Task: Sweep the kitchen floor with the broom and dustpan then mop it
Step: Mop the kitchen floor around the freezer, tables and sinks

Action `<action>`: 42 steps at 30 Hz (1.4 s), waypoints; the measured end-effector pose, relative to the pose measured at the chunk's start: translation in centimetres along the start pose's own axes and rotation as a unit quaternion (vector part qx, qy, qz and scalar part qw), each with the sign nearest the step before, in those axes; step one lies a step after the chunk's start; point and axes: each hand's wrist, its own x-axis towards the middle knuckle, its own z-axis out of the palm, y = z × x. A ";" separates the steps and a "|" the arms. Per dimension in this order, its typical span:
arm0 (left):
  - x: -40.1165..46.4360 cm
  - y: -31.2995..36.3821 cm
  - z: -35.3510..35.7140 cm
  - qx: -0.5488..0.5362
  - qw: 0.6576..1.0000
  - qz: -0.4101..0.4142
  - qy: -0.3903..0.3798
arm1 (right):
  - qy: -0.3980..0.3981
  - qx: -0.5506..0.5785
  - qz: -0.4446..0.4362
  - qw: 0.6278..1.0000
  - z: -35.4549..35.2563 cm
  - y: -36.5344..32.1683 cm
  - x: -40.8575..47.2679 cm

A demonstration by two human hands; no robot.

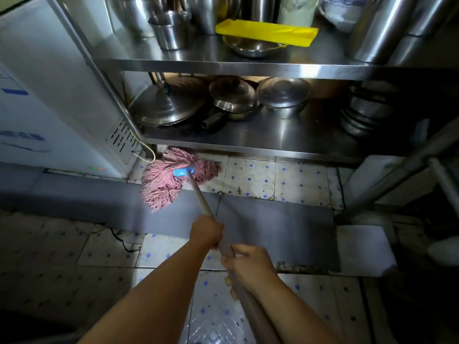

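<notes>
A pink string mop [171, 177] with a blue plastic head clamp [183, 172] and a long brown wooden handle [202, 198] is held in both hands: the left hand [206, 234] is curled round the handle higher toward the mop head, and the right hand [250, 265] is wrapped round it just behind. The strings are spread on the white floor tiles with small blue diamonds [273, 180], at the front left foot of the stainless-steel shelf rack [248, 142], beside the white freezer cabinet [49, 108]. Steel pots and lids [233, 100] are stacked on the lower shelf, and a yellow rectangular tray [267, 32] is laid on the upper one.
</notes>
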 end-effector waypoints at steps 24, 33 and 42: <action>-17.9 8.9 16.8 0.110 0.971 0.110 -0.180 | 0.199 0.108 0.021 0.974 -16.3 7.1 -15.9; -20.0 11.3 20.4 0.163 0.944 0.157 -0.239 | 0.258 0.161 0.043 0.952 -18.3 8.2 -17.0; -19.6 10.2 17.3 0.166 0.945 0.160 -0.233 | 0.238 0.151 0.040 0.959 -15.3 6.6 -17.5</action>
